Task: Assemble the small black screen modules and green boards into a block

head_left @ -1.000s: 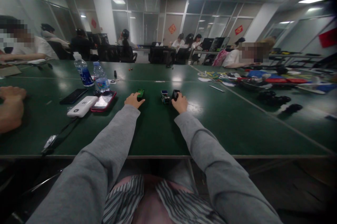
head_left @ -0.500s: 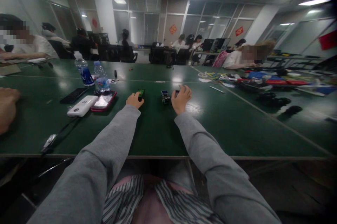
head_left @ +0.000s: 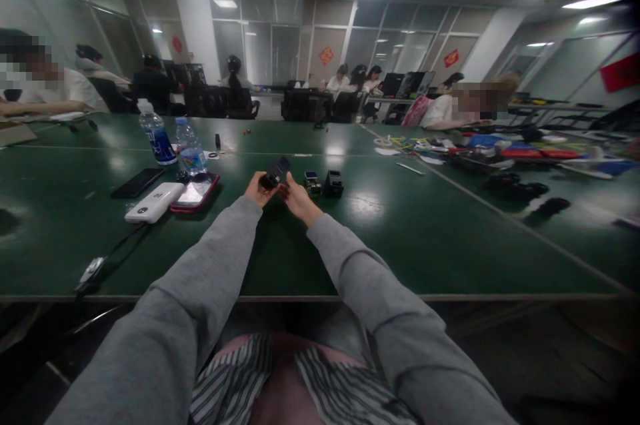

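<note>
From my end, I see the small black device (head_left: 278, 172) raised over the green desk (head_left: 300, 265), tilted, between the two hands. My left hand (head_left: 258, 190) has its fingers closed around the device's left end. My right hand (head_left: 299, 200) is partly curled, fingertips at its right side; I can't tell whether they grip. Just right of that hand sits a small circuit module (head_left: 313, 183), then a black box (head_left: 334, 183). Well off left lies a red-edged phone (head_left: 196, 192).
</note>
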Motion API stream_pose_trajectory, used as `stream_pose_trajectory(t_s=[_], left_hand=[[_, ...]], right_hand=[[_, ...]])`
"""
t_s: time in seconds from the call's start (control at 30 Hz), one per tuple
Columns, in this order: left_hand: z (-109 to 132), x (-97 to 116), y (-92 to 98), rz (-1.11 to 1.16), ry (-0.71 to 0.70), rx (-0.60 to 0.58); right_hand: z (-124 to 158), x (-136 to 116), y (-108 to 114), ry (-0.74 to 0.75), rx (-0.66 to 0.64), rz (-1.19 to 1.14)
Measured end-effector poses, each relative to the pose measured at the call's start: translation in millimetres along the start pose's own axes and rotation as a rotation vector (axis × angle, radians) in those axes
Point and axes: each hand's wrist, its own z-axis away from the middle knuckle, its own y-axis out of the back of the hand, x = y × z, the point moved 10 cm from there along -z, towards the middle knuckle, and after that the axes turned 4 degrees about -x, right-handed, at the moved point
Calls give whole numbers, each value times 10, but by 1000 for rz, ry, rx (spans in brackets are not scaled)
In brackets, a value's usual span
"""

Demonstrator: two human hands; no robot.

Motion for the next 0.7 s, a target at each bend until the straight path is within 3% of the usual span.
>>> stream_pose_trajectory(t_s=[0.07,0.2,0.27,0.4,0.57,0.7], left_hand=[[25,-128,-90,37,63,-70],[64,-266,-174,-23,89,-102],[46,-215,-176,-179,16,-96],[-18,48,-137,-721,-227,-33],[-83,180,-18,-940,-349,42],[-57,185,-73,-1061,-420,33]], right_hand=[[-31,23,-19,-25,-42,-76],[-25,-21,26,-19,-54,-167],[-31,-44,48,-5,-47,-169],[-84,-58,115,20,-9,-73],[-116,-43,286,72,109,197],[-138,-38,392,106,198,429]])
